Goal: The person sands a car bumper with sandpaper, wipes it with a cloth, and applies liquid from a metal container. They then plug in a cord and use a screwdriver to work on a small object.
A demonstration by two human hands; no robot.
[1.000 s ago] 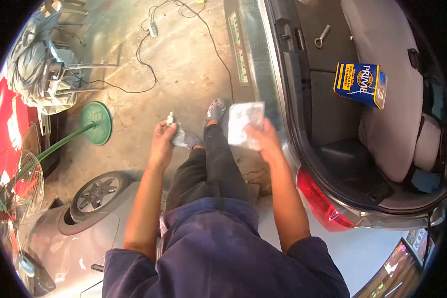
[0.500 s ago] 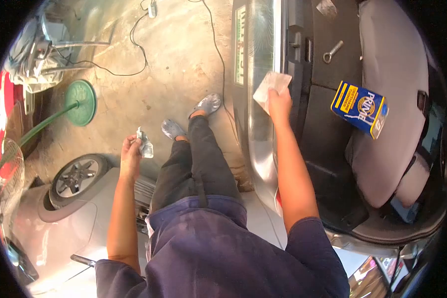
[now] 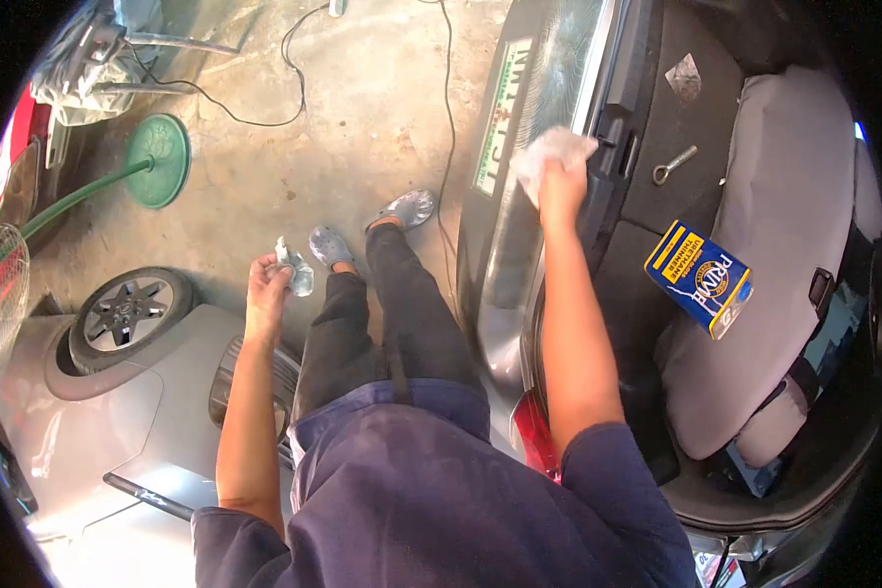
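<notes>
My right hand (image 3: 563, 194) is closed around a white cloth (image 3: 551, 157). The cloth lies at the top edge of the silver rear bumper (image 3: 561, 90), beside the open car boot; full contact is hard to make out. Over the floor at the left, my left hand (image 3: 268, 287) pinches a small crumpled, translucent piece (image 3: 298, 274) that looks like plastic or a rag. A blue and yellow urethane thinner can (image 3: 699, 278) lies in the boot, to the right of my right arm.
A metal eye bolt (image 3: 674, 165) and a small clear packet (image 3: 684, 76) lie on the boot floor. A folded grey seat back (image 3: 779, 196) is further in. Left are a green round stand base (image 3: 157, 160), a black cable (image 3: 294, 69) and a silver car (image 3: 181, 412).
My view has shifted, so the boot and can appear lower. The cloth has moved along the bumper edge, away from my body, and looks more bunched. Both hands keep their hold.
</notes>
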